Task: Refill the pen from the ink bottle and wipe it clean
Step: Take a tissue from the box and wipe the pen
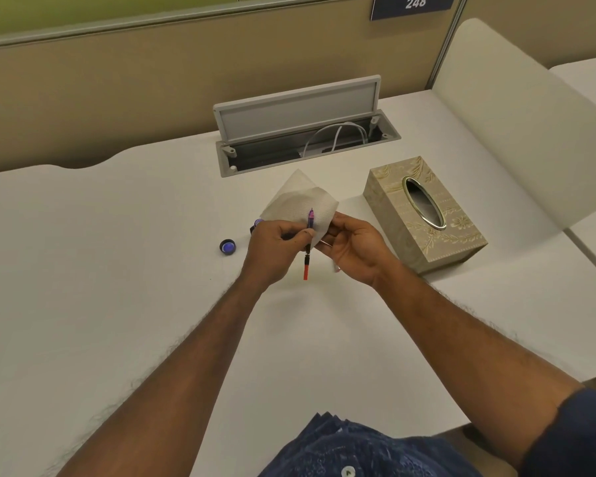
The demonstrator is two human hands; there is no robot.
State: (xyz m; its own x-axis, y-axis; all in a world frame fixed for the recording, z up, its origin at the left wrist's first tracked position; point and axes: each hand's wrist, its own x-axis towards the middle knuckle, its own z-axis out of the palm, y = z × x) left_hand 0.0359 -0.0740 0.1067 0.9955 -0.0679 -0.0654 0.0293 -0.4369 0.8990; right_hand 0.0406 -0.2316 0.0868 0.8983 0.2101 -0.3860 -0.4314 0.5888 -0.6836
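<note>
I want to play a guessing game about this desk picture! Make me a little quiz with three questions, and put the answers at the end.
1. True or false: the pen is lying flat on the desk.
2. Which hand holds the tissue behind the pen? A) left hand B) right hand C) neither
3. Fill in: the small blue bottle cap lies on the desk to the ____ of the left hand.

Key:
1. False. The fingers of the left hand hold it up, tip pointing away from the person.
2. B, the right hand.
3. Left. The tissue box sits on the other side.
</note>
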